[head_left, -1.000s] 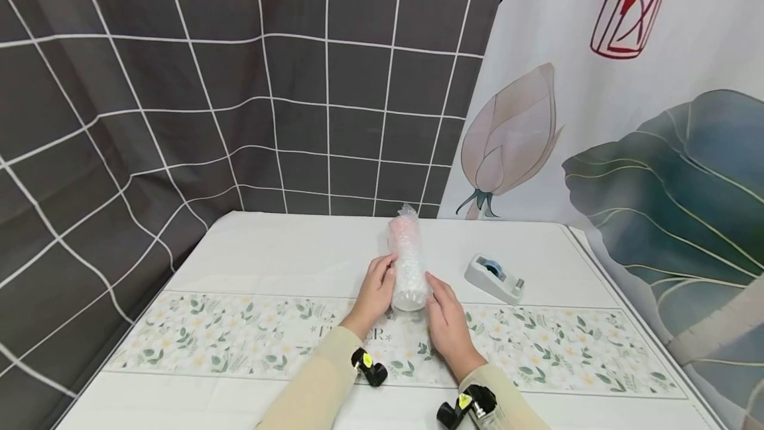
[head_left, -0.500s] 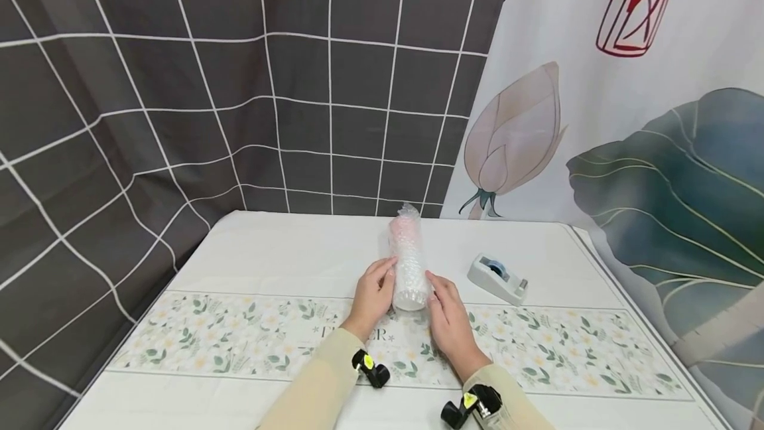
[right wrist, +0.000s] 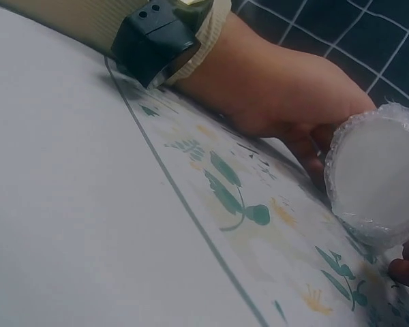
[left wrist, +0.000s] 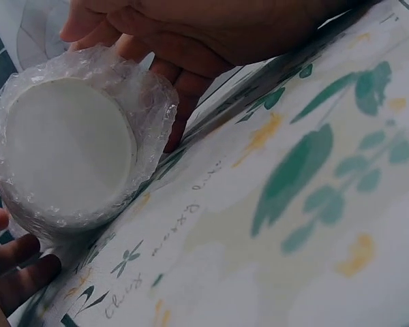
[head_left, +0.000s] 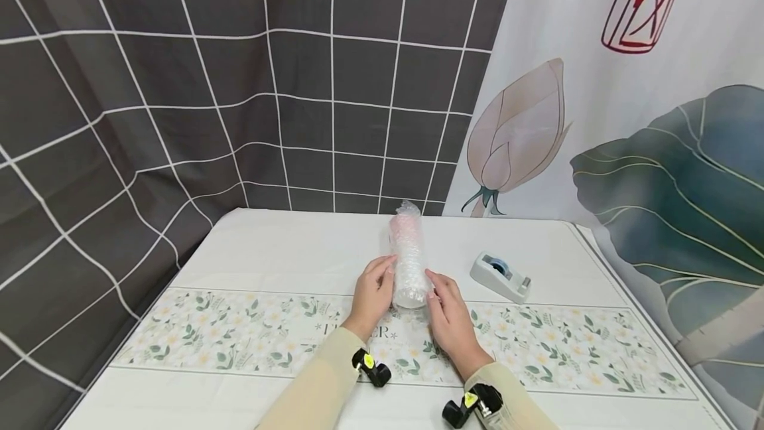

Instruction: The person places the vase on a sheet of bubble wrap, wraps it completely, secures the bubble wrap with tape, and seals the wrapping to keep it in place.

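A cylinder wrapped in clear bubble wrap (head_left: pixel 409 261) lies on the table, pink toward its far end, its round white base (left wrist: pixel 68 146) facing me. My left hand (head_left: pixel 371 294) rests along its left side, fingertips right at the wrap. On the other side my right hand (head_left: pixel 449 317) touches the wrap near the base with its fingertips, fingers loosely bent. Seen from the left wrist, the right hand (left wrist: pixel 184 34) is behind the base and the left fingers (left wrist: pixel 27 266) show below it. The right wrist view has the left hand (right wrist: pixel 279 88) beside the base.
A white tape dispenser (head_left: pixel 500 277) with a blue roll stands to the right of the cylinder. The white tablecloth (head_left: pixel 286 251) carries a printed floral band. A dark grid curtain (head_left: pixel 298 85) and a white curtain with printed flowers (head_left: pixel 537 18) hang behind the table.
The head view has shifted slightly, moving the scene a little to the right in the picture. Both hands and the wrapped cylinder keep the same places on the table.
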`<state>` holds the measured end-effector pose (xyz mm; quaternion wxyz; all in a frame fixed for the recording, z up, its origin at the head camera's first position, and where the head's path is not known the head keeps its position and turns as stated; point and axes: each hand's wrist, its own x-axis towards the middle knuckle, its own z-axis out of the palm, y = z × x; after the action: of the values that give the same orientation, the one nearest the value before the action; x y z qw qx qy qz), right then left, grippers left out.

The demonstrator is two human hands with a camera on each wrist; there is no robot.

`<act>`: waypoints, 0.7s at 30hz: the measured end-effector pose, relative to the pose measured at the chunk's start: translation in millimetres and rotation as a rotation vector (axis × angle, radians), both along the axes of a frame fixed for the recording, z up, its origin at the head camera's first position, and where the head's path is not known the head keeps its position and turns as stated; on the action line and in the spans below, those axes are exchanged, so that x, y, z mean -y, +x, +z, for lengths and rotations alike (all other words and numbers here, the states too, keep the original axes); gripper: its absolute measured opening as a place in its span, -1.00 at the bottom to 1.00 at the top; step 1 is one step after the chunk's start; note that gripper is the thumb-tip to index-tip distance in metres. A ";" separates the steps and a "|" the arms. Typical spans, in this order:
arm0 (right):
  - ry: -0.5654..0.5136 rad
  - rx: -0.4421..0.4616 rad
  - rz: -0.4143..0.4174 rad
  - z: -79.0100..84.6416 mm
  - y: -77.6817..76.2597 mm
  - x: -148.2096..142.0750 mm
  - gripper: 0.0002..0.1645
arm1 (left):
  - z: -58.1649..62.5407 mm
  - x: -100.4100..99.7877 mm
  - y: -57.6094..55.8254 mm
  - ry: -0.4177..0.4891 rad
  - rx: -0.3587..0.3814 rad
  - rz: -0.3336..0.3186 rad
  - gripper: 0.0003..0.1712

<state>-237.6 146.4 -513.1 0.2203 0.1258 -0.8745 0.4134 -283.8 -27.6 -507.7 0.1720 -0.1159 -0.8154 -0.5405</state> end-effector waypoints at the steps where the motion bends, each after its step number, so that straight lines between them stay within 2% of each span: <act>1: 0.000 -0.001 0.002 -0.2 -0.1 0.1 -0.50 | 0.2 0.3 0.8 0.002 0.000 0.000 -0.62; 14: 0.025 -0.034 0.001 -0.7 1.3 1.3 -0.52 | 2.2 1.6 4.4 0.028 0.002 0.036 -0.63; 21: -0.009 0.016 0.018 2.1 2.2 1.5 -0.53 | 2.8 2.1 3.5 0.045 0.041 0.063 -0.62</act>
<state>-235.3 144.9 -511.0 0.2101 0.1290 -0.8732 0.4203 -280.2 -29.7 -504.9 0.1747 -0.0752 -0.8095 -0.5554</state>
